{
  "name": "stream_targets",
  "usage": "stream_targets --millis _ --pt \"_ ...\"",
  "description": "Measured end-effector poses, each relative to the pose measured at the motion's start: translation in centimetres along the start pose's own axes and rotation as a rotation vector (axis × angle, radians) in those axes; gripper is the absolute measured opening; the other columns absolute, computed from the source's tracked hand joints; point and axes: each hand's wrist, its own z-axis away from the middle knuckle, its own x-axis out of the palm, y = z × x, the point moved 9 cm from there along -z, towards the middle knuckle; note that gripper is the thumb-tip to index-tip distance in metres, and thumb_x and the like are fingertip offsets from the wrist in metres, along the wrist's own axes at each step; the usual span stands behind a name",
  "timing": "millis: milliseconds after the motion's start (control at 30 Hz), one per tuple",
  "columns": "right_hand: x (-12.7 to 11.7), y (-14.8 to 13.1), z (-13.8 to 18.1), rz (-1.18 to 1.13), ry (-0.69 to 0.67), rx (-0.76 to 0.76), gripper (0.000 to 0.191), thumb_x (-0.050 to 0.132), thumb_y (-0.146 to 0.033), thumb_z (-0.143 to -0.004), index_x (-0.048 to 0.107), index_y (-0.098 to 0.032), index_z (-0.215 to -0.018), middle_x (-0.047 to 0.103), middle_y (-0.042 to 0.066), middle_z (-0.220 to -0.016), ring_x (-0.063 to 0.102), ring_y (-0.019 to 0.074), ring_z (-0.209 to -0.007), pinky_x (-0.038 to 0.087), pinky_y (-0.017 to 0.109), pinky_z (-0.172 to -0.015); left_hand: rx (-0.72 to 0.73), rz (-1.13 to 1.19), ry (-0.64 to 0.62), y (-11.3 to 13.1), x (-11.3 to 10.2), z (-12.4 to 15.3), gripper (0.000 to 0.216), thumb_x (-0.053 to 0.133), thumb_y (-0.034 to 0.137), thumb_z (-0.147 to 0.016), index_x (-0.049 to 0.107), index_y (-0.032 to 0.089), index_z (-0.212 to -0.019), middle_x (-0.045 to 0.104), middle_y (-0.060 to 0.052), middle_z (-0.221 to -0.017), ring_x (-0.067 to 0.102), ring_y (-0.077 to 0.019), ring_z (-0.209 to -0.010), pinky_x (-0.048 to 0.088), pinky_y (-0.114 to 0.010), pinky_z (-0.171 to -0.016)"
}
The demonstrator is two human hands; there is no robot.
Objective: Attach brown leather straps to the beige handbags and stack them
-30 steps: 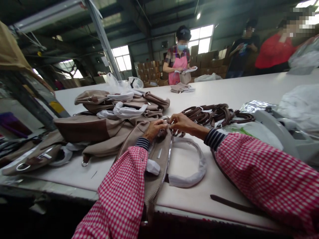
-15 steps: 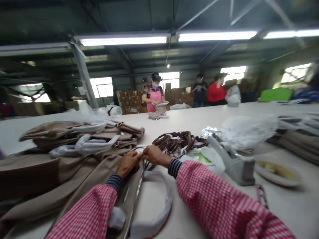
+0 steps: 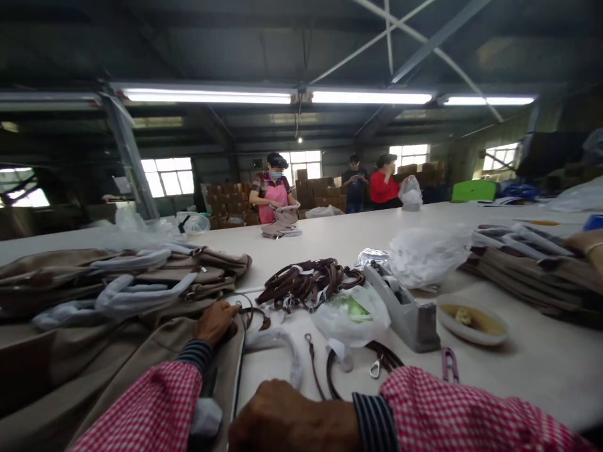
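A taupe handbag (image 3: 155,370) lies in front of me, a pale zipper-like edge (image 3: 239,370) running along its right side. My left hand (image 3: 215,323) is closed on the far end of that edge, thumb and fingers pinched together. At the near end is my right hand (image 3: 282,417), back upward and curled into a fist over the edge. Its fingertips are hidden, so what it grips is not visible. A handle wrapped in white padding (image 3: 294,358) curves out on the table beside the bag.
More taupe bags (image 3: 141,270) are piled at left and another stack (image 3: 522,270) stands at right, near another person's hand (image 3: 588,245). Brown straps (image 3: 311,279), a tape dispenser (image 3: 405,311), a dish (image 3: 471,323) and plastic bags (image 3: 426,254) lie ahead. A co-worker (image 3: 274,191) stands across the table.
My right hand has moved from beside my left hand toward me, along the bag's edge. My left hand stays at the far end. The view has turned rightward, revealing another person's hand.
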Motion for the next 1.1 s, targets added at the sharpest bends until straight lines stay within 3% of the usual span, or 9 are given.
stream_targets --millis 100,200,300,433,533,633,767,867,1100 --pt "0.2 -1.2 2.5 -0.313 0.078 0.092 0.004 0.069 -0.017 -0.086 0.072 -0.015 -0.084 0.067 -0.002 -0.073 0.056 0.0088 -0.063 0.039 0.017 -0.059 -0.047 -0.016 0.005 0.2 -0.5 0.8 0.035 0.063 0.043 -0.098 0.062 0.016 -0.075 0.062 -0.001 -0.074 0.062 -0.0181 -0.077 0.050 -0.034 -0.077" --pt "-0.1 -1.8 3.2 -0.415 0.057 0.083 0.011 0.064 -0.008 -0.083 0.074 -0.014 -0.084 0.069 0.000 -0.077 0.058 0.0105 -0.066 0.041 0.019 -0.062 -0.075 -0.036 0.013 -0.1 -0.4 1.1 0.035 0.064 0.049 -0.099 0.066 0.015 -0.089 0.067 -0.003 -0.089 0.065 -0.0184 -0.086 0.054 -0.037 -0.084" --pt "-0.7 -1.2 2.7 -0.555 0.010 0.035 0.015 0.063 -0.018 -0.092 0.077 -0.014 -0.093 0.071 0.003 -0.086 0.062 0.0139 -0.076 0.046 0.022 -0.070 -0.079 -0.039 0.032 -0.5 -0.3 1.3 0.034 0.064 0.048 -0.099 0.067 0.015 -0.093 0.069 -0.004 -0.094 0.067 -0.0195 -0.091 0.055 -0.038 -0.087" --pt "-2.8 1.0 2.0 -0.410 0.210 0.022 0.018 0.061 -0.025 -0.097 0.076 -0.016 -0.100 0.068 0.005 -0.093 0.059 0.0158 -0.081 0.046 0.027 -0.075 -0.002 -0.030 0.073 0.4 -0.8 2.0 0.036 0.056 0.045 -0.103 0.068 0.014 -0.090 0.069 -0.007 -0.090 0.066 -0.0215 -0.090 0.052 -0.038 -0.086" --pt "-2.5 1.8 2.0 -0.206 0.264 0.022 0.023 0.056 -0.014 -0.095 0.073 -0.017 -0.111 0.067 0.005 -0.096 0.059 0.0166 -0.083 0.046 0.030 -0.078 0.128 -0.073 0.105 2.6 -2.0 3.1 0.032 0.052 0.039 -0.104 0.068 0.012 -0.105 0.070 -0.016 -0.108 0.063 -0.0282 -0.105 0.047 -0.041 -0.091" --pt "-1.4 1.7 1.9 -0.080 0.251 0.015 0.027 0.050 -0.010 -0.095 0.067 -0.017 -0.115 0.066 0.008 -0.106 0.061 0.0191 -0.095 0.048 0.033 -0.089 0.326 -0.140 0.083 5.7 -3.4 5.4 0.029 0.065 0.028 -0.095 0.064 0.016 -0.122 0.063 -0.016 -0.133 0.050 -0.0326 -0.128 0.039 -0.044 -0.104" --pt "-0.2 1.4 1.8 0.104 0.210 0.019 0.020 0.051 -0.012 -0.095 0.062 -0.016 -0.111 0.063 0.011 -0.111 0.057 0.0208 -0.095 0.049 0.035 -0.087 0.808 -0.333 -0.231 9.2 -2.2 11.8 0.013 0.063 0.012 -0.091 0.070 0.021 -0.097 0.070 -0.008 -0.110 0.055 -0.0272 -0.116 0.035 -0.043 -0.108" --pt "0.4 1.2 1.7 0.167 0.197 -0.026 0.017 0.050 -0.012 -0.095 0.062 -0.016 -0.108 0.062 0.011 -0.110 0.055 0.0209 -0.092 0.048 0.035 -0.082 1.133 -0.486 -0.392 8.8 -1.3 17.6 0.015 0.054 0.012 -0.097 0.067 0.020 -0.095 0.071 -0.006 -0.099 0.059 -0.0231 -0.100 0.029 -0.046 -0.116" --pt "-0.1 0.8 1.8 0.106 0.250 -0.066 0.023 0.048 -0.012 -0.097 0.063 -0.017 -0.113 0.064 0.012 -0.115 0.059 0.0213 -0.100 0.050 0.035 -0.088 1.066 -0.585 -0.301 7.3 -1.6 18.8 0.016 0.049 0.019 -0.106 0.064 0.022 -0.110 0.070 -0.003 -0.110 0.056 -0.0235 -0.109 0.017 -0.049 -0.120"
